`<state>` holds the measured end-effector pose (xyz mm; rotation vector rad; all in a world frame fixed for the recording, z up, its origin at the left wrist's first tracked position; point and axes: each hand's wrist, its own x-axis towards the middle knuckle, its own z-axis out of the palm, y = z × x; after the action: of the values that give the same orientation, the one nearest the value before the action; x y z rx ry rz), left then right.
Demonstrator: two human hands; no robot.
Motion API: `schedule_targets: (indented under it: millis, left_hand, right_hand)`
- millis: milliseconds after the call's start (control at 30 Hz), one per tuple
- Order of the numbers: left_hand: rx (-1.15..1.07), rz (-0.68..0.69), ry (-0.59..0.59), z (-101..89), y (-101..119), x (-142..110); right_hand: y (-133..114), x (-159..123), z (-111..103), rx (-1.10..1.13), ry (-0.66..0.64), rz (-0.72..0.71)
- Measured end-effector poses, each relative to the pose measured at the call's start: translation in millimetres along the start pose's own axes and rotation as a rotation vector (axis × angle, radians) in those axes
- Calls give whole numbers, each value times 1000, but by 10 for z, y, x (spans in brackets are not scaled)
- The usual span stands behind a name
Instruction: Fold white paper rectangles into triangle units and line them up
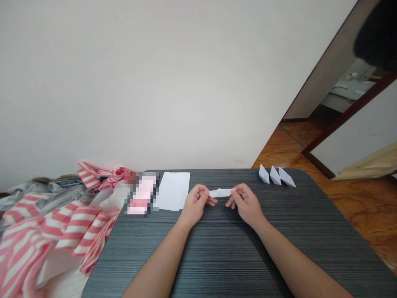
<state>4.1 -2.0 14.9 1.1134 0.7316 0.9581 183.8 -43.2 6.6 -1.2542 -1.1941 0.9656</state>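
Observation:
Between my two hands a folded white paper boat (221, 193) is stretched out level above the dark table (217, 252). My left hand (195, 203) pinches its left tip between thumb and forefinger. At the opposite tip, my right hand (247, 203) grips the paper in the same way, its other fingers loosely curled below. Three finished-looking paper boats, a left one (264, 174), a middle one (275, 175) and a right one (287, 177), stand in a row at the table's far right. White paper sheets (173, 191) lie flat just beyond my left hand.
A blurred-out pink and white object (142, 194) lies left of the sheets. Red-and-white striped cloth (77, 223) is heaped beside the table's left edge. A pale wall (186, 82) rises behind the table, and wooden floor (366, 207) shows at right.

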Motion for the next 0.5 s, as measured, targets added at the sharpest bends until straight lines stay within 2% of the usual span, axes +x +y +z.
schedule_targets:
  millis: [200, 333, 500]
  left_hand:
    - [195, -6, -44, 4, -8, -34]
    - [287, -7, -17, -1, -9, -29]
    - [285, -10, -13, -6, 3, -26]
  right_hand:
    - [-10, -26, -18, -120, -22, -20]
    - [-4, -21, 4, -56, -23, -1]
    - [0, -3, 15, 74, -80, 31]
